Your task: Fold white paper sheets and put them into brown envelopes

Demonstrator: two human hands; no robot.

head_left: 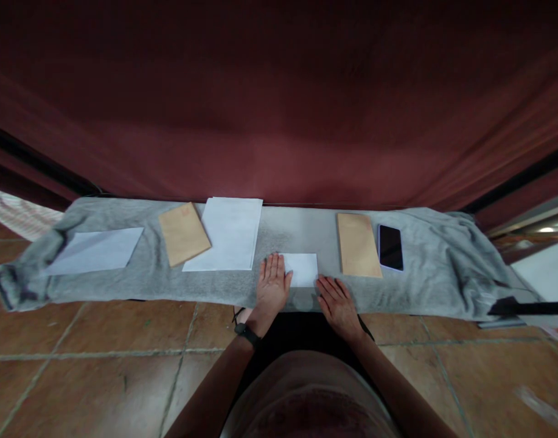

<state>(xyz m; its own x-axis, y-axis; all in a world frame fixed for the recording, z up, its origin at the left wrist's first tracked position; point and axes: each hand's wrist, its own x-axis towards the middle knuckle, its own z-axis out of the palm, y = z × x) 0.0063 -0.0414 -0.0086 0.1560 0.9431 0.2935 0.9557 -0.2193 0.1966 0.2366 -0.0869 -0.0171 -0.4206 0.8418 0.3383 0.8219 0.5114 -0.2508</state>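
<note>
A small white sheet of paper (301, 269), perhaps folded, lies flat on the grey cloth in front of me. My left hand (272, 285) rests flat at its left edge, fingers stretched out and palm down. On the other side, my right hand (340, 303) lies with fingers extended, its fingertips close by the paper's lower right corner. Neither hand grips anything. A brown envelope or booklet (359, 245) is to the right of the paper. Left of my left hand are larger white sheets (230, 234), with a second brown envelope or booklet (184, 233) overlapping their edge.
Grey cloth (297, 228) covers the long, narrow surface. A phone (390, 247) with a dark screen lies at the right. Another white sheet (96, 250) is at the far left. A dark red curtain (279, 158) hangs along the back edge. Tiled floor (123, 389) shows below.
</note>
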